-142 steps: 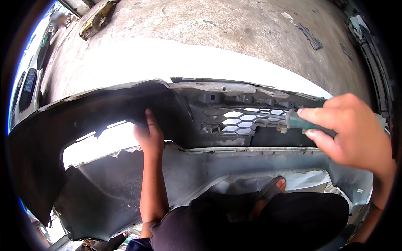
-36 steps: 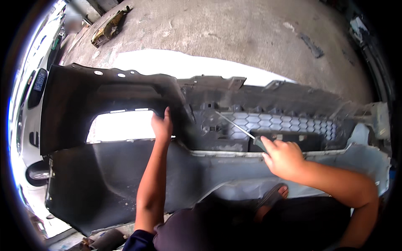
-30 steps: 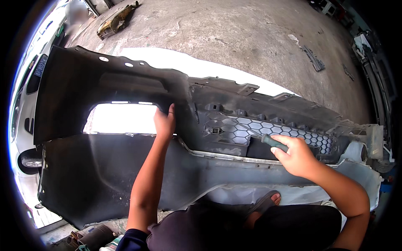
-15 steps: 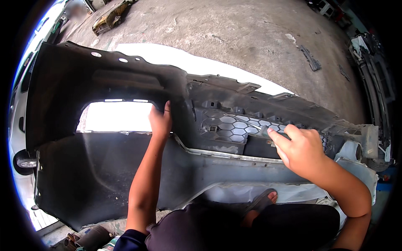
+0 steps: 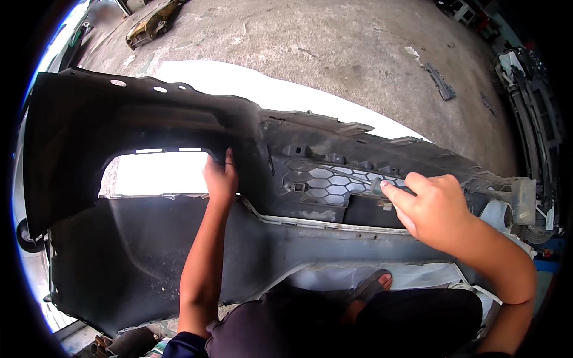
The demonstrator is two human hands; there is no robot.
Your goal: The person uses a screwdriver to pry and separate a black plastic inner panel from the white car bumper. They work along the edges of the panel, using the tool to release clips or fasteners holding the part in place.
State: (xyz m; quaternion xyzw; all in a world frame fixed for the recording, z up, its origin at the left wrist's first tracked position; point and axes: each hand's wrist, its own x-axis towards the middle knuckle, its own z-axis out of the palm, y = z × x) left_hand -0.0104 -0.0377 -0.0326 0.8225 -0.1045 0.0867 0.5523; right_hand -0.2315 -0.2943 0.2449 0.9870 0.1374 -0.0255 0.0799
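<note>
Nearest to me, at the bottom edge, are my own lap in dark trousers [image 5: 334, 325] and one sandalled foot [image 5: 371, 287] tucked under the work; I count one foot in view, no more.

Just beyond lies the one big piece I am handling: a car bumper cover [image 5: 137, 250], dark grey, turned so its rough inner side faces me. It stretches from the far left right across to the right, propped against my legs, I judge so that the back of its grille is within reach.

Both my hands are on it, well apart. My left hand [image 5: 219, 179] is curled over the edge of the large opening left of centre, fingers closed on that rim; it looks like a steadying hold, keeping the cover from tipping. My right hand [image 5: 431, 206] sits further right, against the honeycomb grille [image 5: 334, 182], fingers bunched around a small grey-green object [image 5: 377, 186] that pokes out past the fingertips. It may be a tool handle or a clip. I cannot tell which, nor whether the grip is tight.

Through the opening, and above the cover's upper edge, a sunlit white patch [image 5: 161, 173] glares.

Farther off is bare concrete floor [image 5: 310, 53]. On it I count one long dark strip [image 5: 440, 82] at the far right, one yellowish part [image 5: 150, 22] at the far left, and a stack of car parts [image 5: 531, 101] along the right rim.
</note>
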